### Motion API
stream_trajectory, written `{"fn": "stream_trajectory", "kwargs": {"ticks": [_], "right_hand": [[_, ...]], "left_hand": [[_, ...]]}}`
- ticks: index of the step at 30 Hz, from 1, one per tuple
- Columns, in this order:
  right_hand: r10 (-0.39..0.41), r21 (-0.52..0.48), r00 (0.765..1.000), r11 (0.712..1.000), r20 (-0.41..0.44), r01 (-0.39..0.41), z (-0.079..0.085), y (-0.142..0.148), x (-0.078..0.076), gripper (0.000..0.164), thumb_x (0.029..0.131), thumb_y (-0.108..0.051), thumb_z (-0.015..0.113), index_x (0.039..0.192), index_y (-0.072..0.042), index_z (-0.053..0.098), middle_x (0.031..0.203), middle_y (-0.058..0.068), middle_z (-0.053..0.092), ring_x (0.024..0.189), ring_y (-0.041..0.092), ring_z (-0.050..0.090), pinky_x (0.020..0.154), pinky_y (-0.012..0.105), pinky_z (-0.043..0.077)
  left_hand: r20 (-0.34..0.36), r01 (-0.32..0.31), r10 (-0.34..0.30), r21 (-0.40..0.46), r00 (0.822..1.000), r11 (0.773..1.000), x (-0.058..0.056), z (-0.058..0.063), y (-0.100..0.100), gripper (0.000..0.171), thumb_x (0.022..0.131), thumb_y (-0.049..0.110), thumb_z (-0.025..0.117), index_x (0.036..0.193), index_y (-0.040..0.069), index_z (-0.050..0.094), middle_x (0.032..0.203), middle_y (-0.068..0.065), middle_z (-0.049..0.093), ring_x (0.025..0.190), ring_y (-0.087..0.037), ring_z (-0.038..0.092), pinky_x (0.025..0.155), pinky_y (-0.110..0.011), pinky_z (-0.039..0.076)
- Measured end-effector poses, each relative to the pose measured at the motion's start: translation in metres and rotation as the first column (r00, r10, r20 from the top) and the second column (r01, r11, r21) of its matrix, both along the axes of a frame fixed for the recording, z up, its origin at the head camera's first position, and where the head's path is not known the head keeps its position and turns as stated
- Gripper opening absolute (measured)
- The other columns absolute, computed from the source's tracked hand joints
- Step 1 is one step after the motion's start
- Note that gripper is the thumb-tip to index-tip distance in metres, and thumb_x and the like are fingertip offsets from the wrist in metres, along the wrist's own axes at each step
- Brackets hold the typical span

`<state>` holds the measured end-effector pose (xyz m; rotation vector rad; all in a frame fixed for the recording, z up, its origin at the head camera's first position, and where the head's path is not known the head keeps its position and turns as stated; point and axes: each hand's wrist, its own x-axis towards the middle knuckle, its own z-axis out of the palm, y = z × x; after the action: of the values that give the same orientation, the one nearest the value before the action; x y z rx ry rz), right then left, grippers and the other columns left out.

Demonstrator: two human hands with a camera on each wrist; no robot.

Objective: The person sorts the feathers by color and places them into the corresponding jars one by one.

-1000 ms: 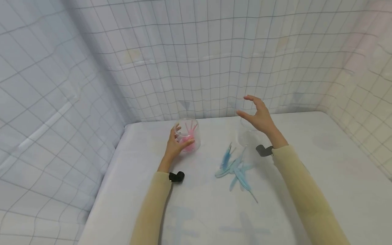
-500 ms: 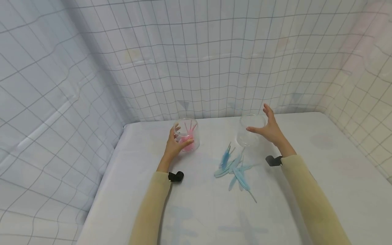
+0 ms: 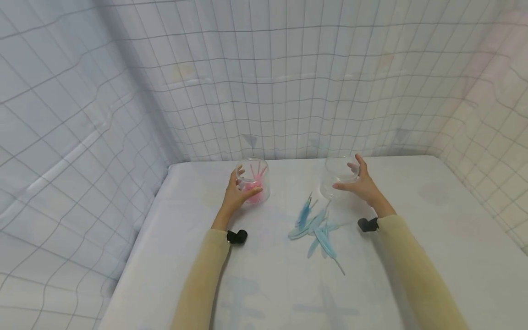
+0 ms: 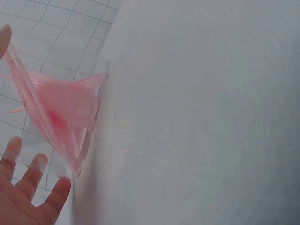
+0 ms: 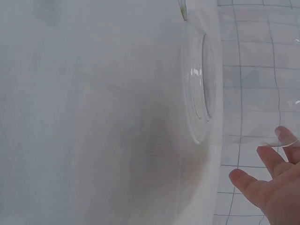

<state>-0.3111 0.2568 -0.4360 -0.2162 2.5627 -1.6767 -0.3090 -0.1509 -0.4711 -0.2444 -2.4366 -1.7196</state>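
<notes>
My left hand (image 3: 233, 197) grips a clear round jar (image 3: 266, 185), thumb across its front and fingers round its left side. Pink feathers (image 4: 65, 103) stand inside, their quills pointing up near the rim. To the right, my right hand (image 3: 365, 185) holds a second clear jar (image 3: 330, 176) from its right side, with the thumb at the front and fingertips behind. Nothing shows inside this jar. Several light blue feathers (image 3: 323, 238) lie in a loose pile on the table in front of the jars, between my two forearms.
A white cloth covers the table (image 3: 264, 275). Behind it hangs a white grid-patterned curtain (image 3: 284, 91), close behind both jars, with more of it along the left and right sides. Each wrist carries a small black camera.
My right hand has moved from above the right jar to its right side, then lowered and closed in around it. My left hand stays on its jar; the blue feathers have not moved.
</notes>
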Motion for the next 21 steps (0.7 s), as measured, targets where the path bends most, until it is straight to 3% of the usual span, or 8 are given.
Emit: {"fn": "stream_trajectory", "kwargs": {"ticks": [5, 11, 16, 21], "right_hand": [[-0.008, 0.013, 1.0, 1.0, 0.0, 0.008, -0.011, 0.003, -0.001, 0.123, 0.073, -0.034, 0.083, 0.15, -0.025, -0.012, 0.155, 0.012, 0.018, 0.139, 0.04, 0.009, 0.104, 0.063, 0.014], [0.0, 0.009, 0.999, 1.0, -0.041, 0.0, -0.016, 0.004, -0.003, 0.111, 0.074, -0.034, 0.082, 0.152, -0.017, 0.004, 0.153, 0.01, 0.02, 0.138, 0.035, 0.016, 0.103, 0.06, 0.021], [0.003, -0.02, 0.997, 1.0, -0.08, -0.005, -0.018, 0.003, -0.006, 0.104, 0.076, -0.029, 0.082, 0.151, -0.015, 0.011, 0.152, 0.011, 0.023, 0.136, 0.035, 0.021, 0.103, 0.058, 0.023], [0.001, -0.029, 0.997, 1.0, -0.076, -0.003, -0.019, 0.0, -0.008, 0.104, 0.076, -0.031, 0.082, 0.15, -0.015, 0.012, 0.152, 0.009, 0.023, 0.135, 0.034, 0.023, 0.102, 0.056, 0.026]], "left_hand": [[0.021, 0.004, -0.004, -0.013, 1.0, 1.0, 0.001, -0.001, 0.004, 0.099, 0.073, 0.034, 0.083, 0.149, 0.028, 0.02, 0.15, -0.003, 0.031, 0.131, -0.032, 0.031, 0.102, -0.05, 0.032], [0.03, 0.007, -0.006, -0.025, 1.0, 1.0, 0.001, 0.001, 0.005, 0.098, 0.075, 0.031, 0.082, 0.15, 0.026, 0.019, 0.151, -0.002, 0.029, 0.131, -0.031, 0.03, 0.102, -0.05, 0.032], [0.014, 0.027, -0.026, -0.003, 1.0, 1.0, -0.001, 0.001, 0.003, 0.1, 0.076, 0.027, 0.082, 0.151, 0.022, 0.017, 0.152, -0.006, 0.026, 0.132, -0.036, 0.027, 0.102, -0.054, 0.029], [0.02, 0.013, -0.012, -0.022, 1.0, 1.0, 0.001, 0.001, 0.0, 0.101, 0.076, 0.03, 0.082, 0.152, 0.025, 0.015, 0.152, -0.003, 0.026, 0.132, -0.034, 0.028, 0.102, -0.053, 0.029]]}}
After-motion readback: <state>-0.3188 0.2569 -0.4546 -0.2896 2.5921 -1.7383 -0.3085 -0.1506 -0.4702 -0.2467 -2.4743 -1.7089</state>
